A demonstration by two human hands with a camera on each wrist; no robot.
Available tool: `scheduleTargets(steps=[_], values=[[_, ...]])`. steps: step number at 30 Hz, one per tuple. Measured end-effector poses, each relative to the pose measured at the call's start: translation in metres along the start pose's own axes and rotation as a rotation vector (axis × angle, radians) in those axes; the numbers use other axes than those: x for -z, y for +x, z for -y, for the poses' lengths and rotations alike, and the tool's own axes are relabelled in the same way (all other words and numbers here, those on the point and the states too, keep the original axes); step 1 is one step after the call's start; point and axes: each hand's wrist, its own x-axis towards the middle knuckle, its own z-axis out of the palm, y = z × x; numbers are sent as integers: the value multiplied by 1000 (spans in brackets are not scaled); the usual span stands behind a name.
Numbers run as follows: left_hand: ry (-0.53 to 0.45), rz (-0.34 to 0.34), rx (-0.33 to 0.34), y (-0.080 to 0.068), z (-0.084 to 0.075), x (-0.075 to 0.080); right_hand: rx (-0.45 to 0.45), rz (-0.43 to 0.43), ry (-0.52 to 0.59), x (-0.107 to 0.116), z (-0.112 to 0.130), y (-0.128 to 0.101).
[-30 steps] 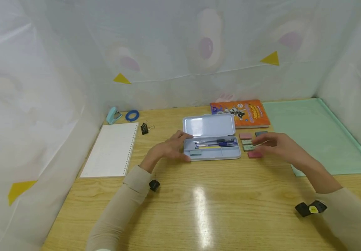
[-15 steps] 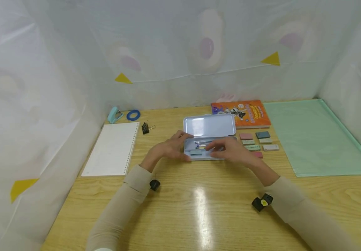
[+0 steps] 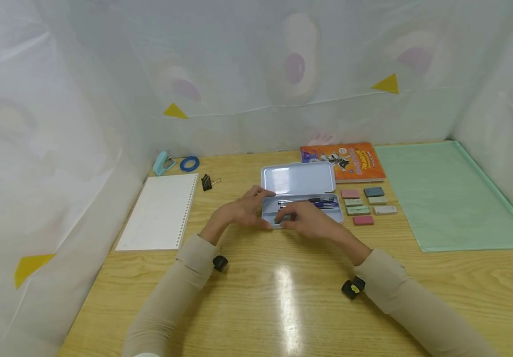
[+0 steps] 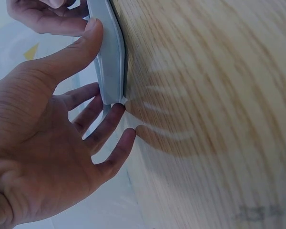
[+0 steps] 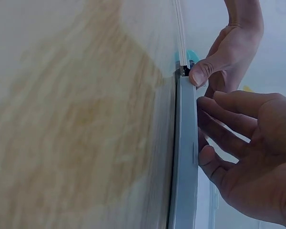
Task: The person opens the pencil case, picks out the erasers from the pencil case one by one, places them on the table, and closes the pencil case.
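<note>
An open light-blue pencil case (image 3: pixel 298 179) lies at the middle of the wooden table (image 3: pixel 283 297), lid flat behind the tray. Several pens (image 3: pixel 320 202) lie in the tray. My left hand (image 3: pixel 238 212) braces the case's near-left corner: the thumb (image 4: pixel 81 45) presses the case wall (image 4: pixel 109 62), and the spread fingers touch its end. My right hand (image 3: pixel 305 223) reaches over the front wall (image 5: pixel 186 157) into the tray's left part with fairly straight fingers (image 5: pixel 229 107). I see nothing held in it. Several small erasers (image 3: pixel 358 210) lie just right of the case.
A white punched paper pad (image 3: pixel 160 212) lies at the left, with a black binder clip (image 3: pixel 205 183), a blue tape ring (image 3: pixel 189 163) and a teal stapler (image 3: pixel 162 163) behind it. An orange book (image 3: pixel 350 161) and a green mat (image 3: pixel 443 193) lie at the right. White sheeting surrounds the table.
My right hand moved left from above the erasers to the pencil case and now reaches into the left part of its tray. The left hand stayed at the case's corner.
</note>
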Motion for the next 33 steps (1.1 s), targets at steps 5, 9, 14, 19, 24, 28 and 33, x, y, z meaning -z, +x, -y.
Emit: scheduleTargets(steps=[5,9,14,19,24,28,33], values=[[-3,-3,3,-1,-1,0,-33,-32,-17,2,1,-2],[-7,-8,3,-2,-1,1,-61,-62,-48,0,2,0],[-7,-11,-1,-2,0,0,-74,-91,-106,-4,6,4],[-9,-8,-18,0,0,0,-124,-149,-153,-12,10,8],[-17,-4,-22,1,1,-2,-165,-178,-171,-15,14,8],[-10,-6,-11,1,0,-2,-145,-182,-141,-9,15,7],[-4,-7,6,0,0,-1,-112,-190,-91,1,12,5]])
